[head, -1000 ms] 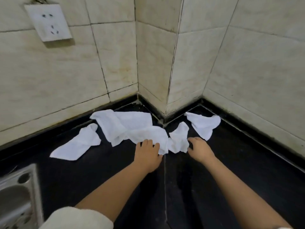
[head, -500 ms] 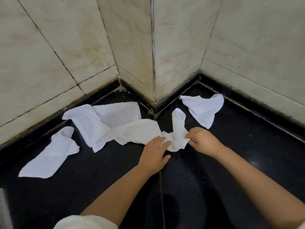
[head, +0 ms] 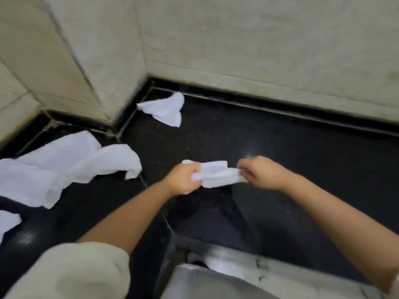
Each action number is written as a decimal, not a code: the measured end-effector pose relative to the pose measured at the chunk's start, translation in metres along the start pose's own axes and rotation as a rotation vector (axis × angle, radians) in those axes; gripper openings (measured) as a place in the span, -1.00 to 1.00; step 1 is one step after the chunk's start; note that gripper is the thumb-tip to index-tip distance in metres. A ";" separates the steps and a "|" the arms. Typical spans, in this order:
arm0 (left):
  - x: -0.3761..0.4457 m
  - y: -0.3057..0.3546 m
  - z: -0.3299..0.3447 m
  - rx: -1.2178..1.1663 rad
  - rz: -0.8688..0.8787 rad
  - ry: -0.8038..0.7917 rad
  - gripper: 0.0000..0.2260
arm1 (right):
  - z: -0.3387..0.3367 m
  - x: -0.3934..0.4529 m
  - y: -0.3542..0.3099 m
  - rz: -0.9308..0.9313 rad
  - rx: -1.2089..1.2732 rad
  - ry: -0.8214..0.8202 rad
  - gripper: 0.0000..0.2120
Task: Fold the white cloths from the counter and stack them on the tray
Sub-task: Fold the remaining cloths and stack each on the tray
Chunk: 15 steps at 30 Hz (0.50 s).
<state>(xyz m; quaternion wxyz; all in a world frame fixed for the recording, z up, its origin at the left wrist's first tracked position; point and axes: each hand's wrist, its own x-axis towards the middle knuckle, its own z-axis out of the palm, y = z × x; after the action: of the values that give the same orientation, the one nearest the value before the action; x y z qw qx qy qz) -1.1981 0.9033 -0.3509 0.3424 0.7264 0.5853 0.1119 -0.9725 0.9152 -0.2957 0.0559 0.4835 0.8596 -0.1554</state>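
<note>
White cloth (head: 218,174) stretches between the gripping left hand (head: 183,178) and pinching right hand (head: 262,173), apparently above the counter (head: 280,152).

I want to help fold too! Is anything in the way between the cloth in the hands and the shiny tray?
Nothing visible. The left hand and right hand hold the cloth up over bare black counter, and the metal tray sits just below, nearer the person, with no cloths on it.

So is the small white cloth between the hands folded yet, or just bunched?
Bunched, not neatly folded: the small white cloth hangs crumpled and creased between the left hand and right hand, above the black counter.
</note>
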 end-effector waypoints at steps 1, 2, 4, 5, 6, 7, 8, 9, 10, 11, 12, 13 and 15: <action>-0.002 0.009 -0.002 -0.037 0.005 0.001 -0.71 | 0.002 -0.015 0.009 0.040 0.007 0.002 -0.85; -0.003 0.019 -0.005 -0.048 0.022 -0.011 -0.72 | 0.003 -0.028 0.019 0.088 0.005 0.014 -0.84; -0.002 0.040 -0.012 -0.021 0.076 -0.052 -0.72 | -0.001 -0.050 0.036 0.193 0.006 0.091 -0.83; 0.000 0.053 -0.016 -0.014 0.099 -0.045 -0.75 | -0.006 -0.058 0.043 0.249 0.012 0.170 -0.82; 0.003 0.067 -0.019 -0.039 0.128 -0.006 -0.78 | -0.012 -0.065 0.049 0.309 0.021 0.275 -0.81; 0.006 0.082 -0.022 -0.088 0.146 0.059 -0.82 | -0.018 -0.071 0.053 0.362 0.036 0.408 -0.81; 0.010 0.097 -0.024 -0.138 0.159 0.146 -0.86 | -0.023 -0.078 0.056 0.402 0.060 0.555 -0.81; 0.012 0.112 -0.026 -0.174 0.174 0.232 -0.88 | -0.028 -0.086 0.058 0.422 0.083 0.704 -0.81; 0.013 0.125 -0.026 -0.193 0.199 0.295 -0.90 | -0.030 -0.094 0.059 0.421 0.093 0.836 -0.81; 0.012 0.135 -0.026 -0.177 0.232 0.329 -0.91 | -0.031 -0.103 0.060 0.400 0.086 0.937 -0.81; 0.010 0.142 -0.024 -0.131 0.273 0.330 -0.92 | -0.029 -0.113 0.061 0.366 0.070 0.990 -0.79; 0.008 0.144 -0.022 -0.061 0.314 0.299 -0.94 | -0.025 -0.124 0.062 0.326 0.056 0.980 -0.77; 0.005 0.136 -0.013 0.093 0.358 0.144 -0.95 | -0.006 -0.144 0.064 0.243 0.021 0.825 -0.74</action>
<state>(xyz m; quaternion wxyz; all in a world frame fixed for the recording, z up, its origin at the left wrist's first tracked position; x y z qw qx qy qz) -1.0992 0.9021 -0.2572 0.2406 0.8239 0.4744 0.1954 -0.8423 0.8308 -0.2686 -0.2796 0.6034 0.7451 0.0500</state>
